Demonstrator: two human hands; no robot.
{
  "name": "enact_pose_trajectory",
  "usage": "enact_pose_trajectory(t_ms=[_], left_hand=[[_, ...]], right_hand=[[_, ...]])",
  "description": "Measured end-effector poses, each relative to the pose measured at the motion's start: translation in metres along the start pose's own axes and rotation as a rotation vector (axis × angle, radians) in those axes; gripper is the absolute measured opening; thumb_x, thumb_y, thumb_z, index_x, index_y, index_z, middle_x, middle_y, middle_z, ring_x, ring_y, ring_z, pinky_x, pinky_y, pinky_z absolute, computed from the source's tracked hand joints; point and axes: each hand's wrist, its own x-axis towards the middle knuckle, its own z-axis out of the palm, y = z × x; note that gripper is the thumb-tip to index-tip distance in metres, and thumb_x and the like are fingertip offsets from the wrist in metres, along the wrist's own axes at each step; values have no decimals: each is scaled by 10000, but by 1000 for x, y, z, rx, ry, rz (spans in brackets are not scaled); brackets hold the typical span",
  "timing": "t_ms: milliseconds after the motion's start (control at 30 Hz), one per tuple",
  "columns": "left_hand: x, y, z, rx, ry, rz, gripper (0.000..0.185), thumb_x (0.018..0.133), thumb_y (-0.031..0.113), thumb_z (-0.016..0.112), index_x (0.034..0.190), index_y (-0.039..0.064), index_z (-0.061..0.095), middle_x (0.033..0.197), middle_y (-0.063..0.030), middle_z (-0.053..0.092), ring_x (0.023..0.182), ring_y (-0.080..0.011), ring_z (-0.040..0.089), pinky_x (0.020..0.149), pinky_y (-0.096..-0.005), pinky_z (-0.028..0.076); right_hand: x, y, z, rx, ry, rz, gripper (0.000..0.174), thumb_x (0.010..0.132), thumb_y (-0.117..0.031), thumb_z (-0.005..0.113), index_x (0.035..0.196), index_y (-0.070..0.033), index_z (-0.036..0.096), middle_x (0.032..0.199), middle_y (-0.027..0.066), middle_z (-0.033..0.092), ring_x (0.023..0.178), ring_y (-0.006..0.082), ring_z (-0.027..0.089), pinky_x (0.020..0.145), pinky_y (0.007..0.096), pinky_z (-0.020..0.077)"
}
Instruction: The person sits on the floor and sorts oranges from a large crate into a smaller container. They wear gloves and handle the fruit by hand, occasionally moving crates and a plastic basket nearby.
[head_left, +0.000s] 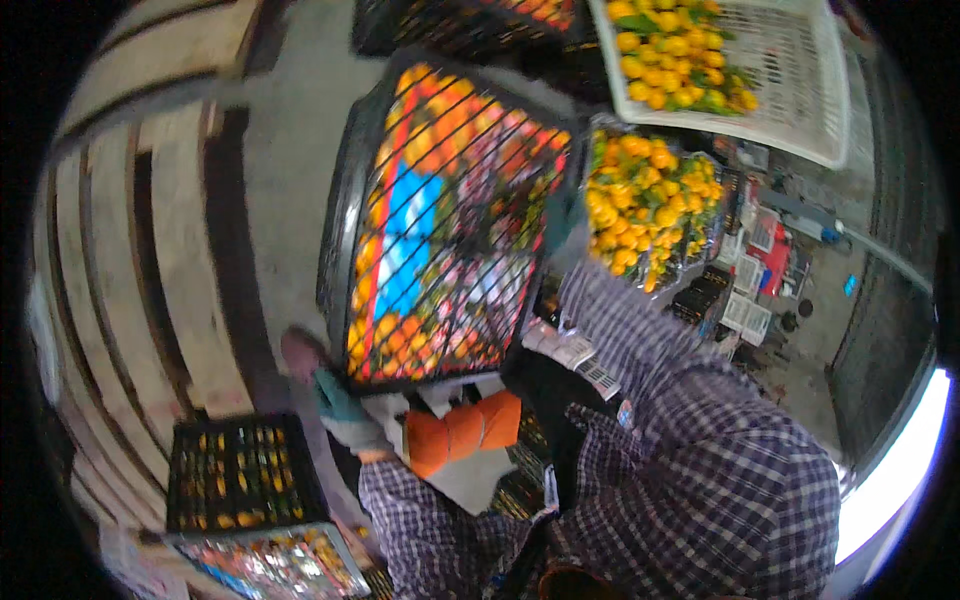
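In front of me a black plastic crate (341, 217) is tilted. Over its face lies a colourful printed sheet (409, 225) with fruit and flower pictures, crossed by dark diagonal lines. My left hand (337, 405), in a teal and grey glove, is at the crate's lower left corner. My right hand (564, 225), gloved too and blurred, holds the crate's right side. The fingers of both hands are partly hidden by the edges. Beside the right hand, small orange citrus fruits with leaves (634, 199) fill a container lined with clear plastic.
Wooden pallets (176, 262) lie along the left. Another black crate (236, 469) with a printed sheet stands at lower left. A white plastic crate (799, 82) at upper right holds citrus fruit. Orange material (465, 433) shows below the tilted crate. Several small crates stand on the floor at right.
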Motion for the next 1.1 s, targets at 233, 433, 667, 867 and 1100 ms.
enact_pose_trajectory(t_ms=[233, 433, 667, 867, 1100], left_hand=[[40, 42, 15, -78, -6, -108, 464, 1068, 382, 521, 1105, -62, 650, 1016, -130, 686, 892, -215, 599, 798, -372, 500], [53, 56, 19, 156, -16, -81, 475, 1077, 339, 473, 1264, -74, 612, 1194, -192, 690, 985, -283, 654, 884, -381, 522], [61, 21, 26, 250, 68, 97, 418, 1067, 297, 465, 1231, -59, 609, 1160, -189, 676, 1031, -280, 642, 878, -372, 507], [92, 47, -4, 630, -175, 219, 516, 1061, 339, 464, 1395, -50, 519, 1384, -232, 591, 1226, -332, 600, 1023, -410, 480], [185, 190, 95, -82, -249, 28, 602, 1069, 453, 479, 1365, -65, 556, 1318, -193, 625, 1148, -297, 605, 987, -430, 480]], right_hand=[[-96, 34, -5, 813, -201, 884, 349, 1037, -361, 580, 1242, -83, 625, 819, 8, 598, 674, 158, 558, 595, 346, 459], [-53, 33, 6, 816, -158, 925, 354, 1038, -354, 579, 1246, -72, 625, 869, 29, 608, 732, 176, 565, 648, 352, 459], [-62, 40, 19, 748, -92, 921, 359, 1038, -345, 578, 1251, -59, 625, 927, 53, 620, 800, 198, 574, 710, 359, 459], [-19, 14, 7, 748, 34, 799, 364, 1038, -338, 578, 1254, -49, 625, 977, 73, 631, 858, 217, 581, 763, 365, 459], [117, 0, 31, 466, 48, 590, 370, 1038, -330, 577, 1259, -36, 625, 1035, 97, 642, 926, 239, 589, 825, 372, 459]])
